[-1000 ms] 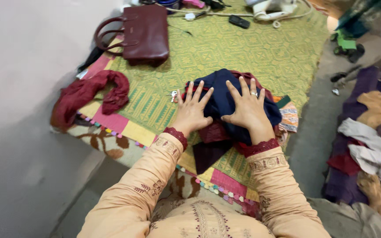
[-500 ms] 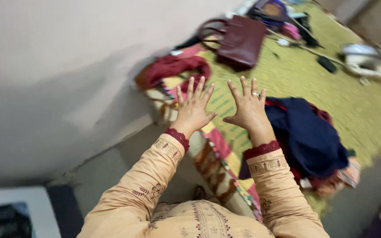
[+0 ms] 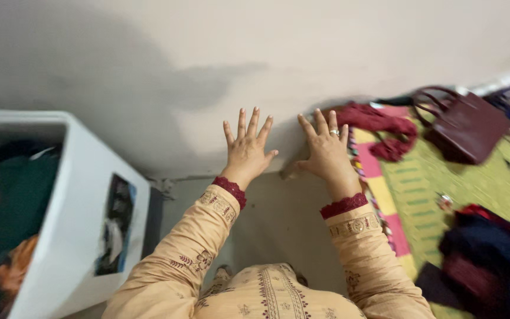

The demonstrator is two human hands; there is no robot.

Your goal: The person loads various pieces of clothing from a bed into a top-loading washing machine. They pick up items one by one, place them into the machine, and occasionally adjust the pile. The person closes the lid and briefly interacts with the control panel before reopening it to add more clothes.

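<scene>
Your left hand (image 3: 246,150) and right hand (image 3: 326,153): fingers spread, palms down, both empty, raised side by side before wall (image 3: 208,59).

Step, as judged: between holds, nothing gripped.

Nearest thing: red cloth (image 3: 385,127), just right of your right hand, on edge of patterned bedspread (image 3: 432,189). Taking it calls for short reach right.

Farther right: maroon handbag (image 3: 467,127); dark blue garment (image 3: 491,254), below and right.

Well left of your left hand: white tub (image 3: 90,195), clothes inside; mind its rim.

Open room: bare floor strip beneath your wrists.
</scene>
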